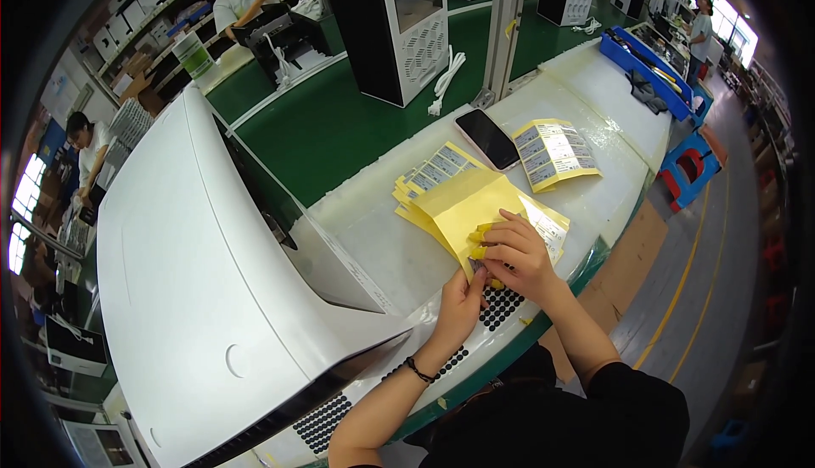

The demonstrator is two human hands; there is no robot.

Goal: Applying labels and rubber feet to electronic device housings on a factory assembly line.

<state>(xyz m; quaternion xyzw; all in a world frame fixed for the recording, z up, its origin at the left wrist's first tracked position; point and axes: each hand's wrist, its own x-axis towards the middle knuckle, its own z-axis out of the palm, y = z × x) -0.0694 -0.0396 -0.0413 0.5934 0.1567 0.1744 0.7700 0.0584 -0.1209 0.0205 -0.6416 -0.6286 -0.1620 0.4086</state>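
A yellow-backed sticker sheet (463,205) is lifted at its near edge, its printed side partly hidden. My left hand (459,308) is closed on the lower corner, thumb on top. My right hand (519,257), with yellow finger cots on some fingers, is bent over the same edge. Its fingertips are pressed together there, close to the left thumb; a small greyish piece shows between the hands. Other sticker sheets (443,165) lie beneath and behind. A folded sheet of silver labels (558,156) lies to the right, beside a dark-screened phone (487,138).
A large white appliance housing (195,239) fills the left side. Round black pads (501,308) lie along the near bench edge. Beyond, a green conveyor (297,154) carries a black-and-white machine (390,31). A blue tray (649,69) and stools (694,167) are at right; other people work farther off.
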